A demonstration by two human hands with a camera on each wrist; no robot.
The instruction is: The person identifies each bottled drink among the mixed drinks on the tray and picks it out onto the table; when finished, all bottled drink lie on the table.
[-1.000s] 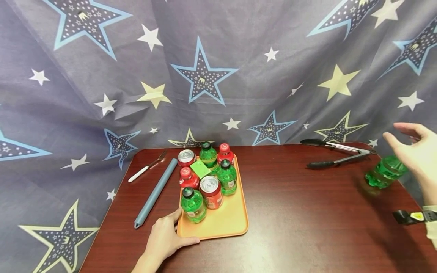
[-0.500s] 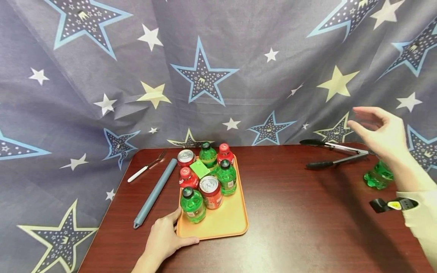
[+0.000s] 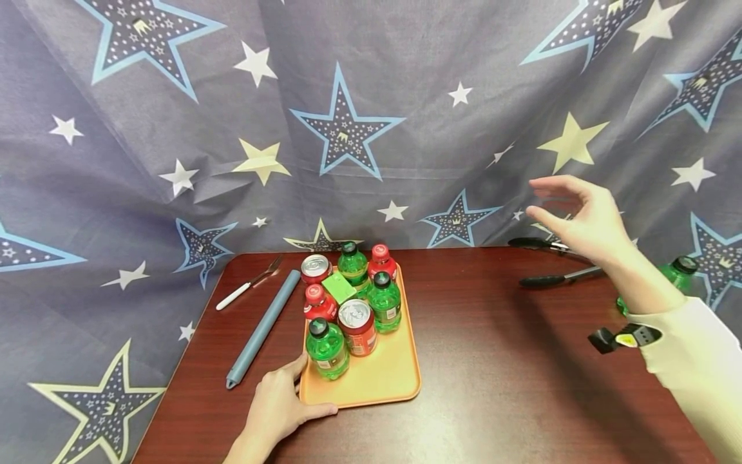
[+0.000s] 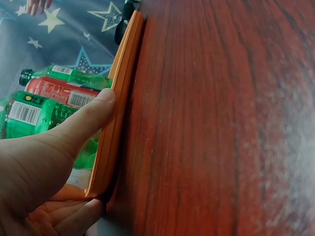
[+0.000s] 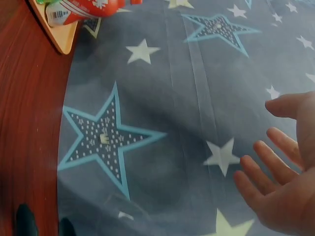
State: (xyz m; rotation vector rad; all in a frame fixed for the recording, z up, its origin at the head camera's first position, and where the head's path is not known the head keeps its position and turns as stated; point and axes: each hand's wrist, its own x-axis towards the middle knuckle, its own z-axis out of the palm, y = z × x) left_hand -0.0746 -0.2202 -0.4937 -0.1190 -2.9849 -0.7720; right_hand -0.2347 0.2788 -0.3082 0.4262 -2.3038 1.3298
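Note:
My left hand (image 3: pixel 275 401) grips the near left corner of an orange tray (image 3: pixel 385 380); in the left wrist view the thumb (image 4: pixel 93 115) lies along the rim and the other fingers are at the corner. Standing on the tray are green soda bottles (image 3: pixel 328 353) with black caps, red bottles (image 3: pixel 320 303) and red cans (image 3: pixel 358 328). A small light-green block (image 3: pixel 339 287) rests among them. My right hand (image 3: pixel 582 216) is raised above the tongs, thumb and fingers spread apart, holding nothing; the right wrist view shows its palm (image 5: pixel 290 206) against the star-patterned cloth.
Black-tipped tongs (image 3: pixel 542 281) lie at the back right, partly behind my right forearm. Another green bottle (image 3: pixel 678 274) stands at the far right, partly hidden by the sleeve. Left of the tray lie a blue-grey rod (image 3: pixel 263 330) and a white-handled fork (image 3: pixel 237 295). Patterned cloth (image 3: pixel 440 148) hangs behind the table.
My right hand has moved left, away from the green bottle at the far right to above the tongs, with fingers still spread. The left hand and the tray have stayed in place.

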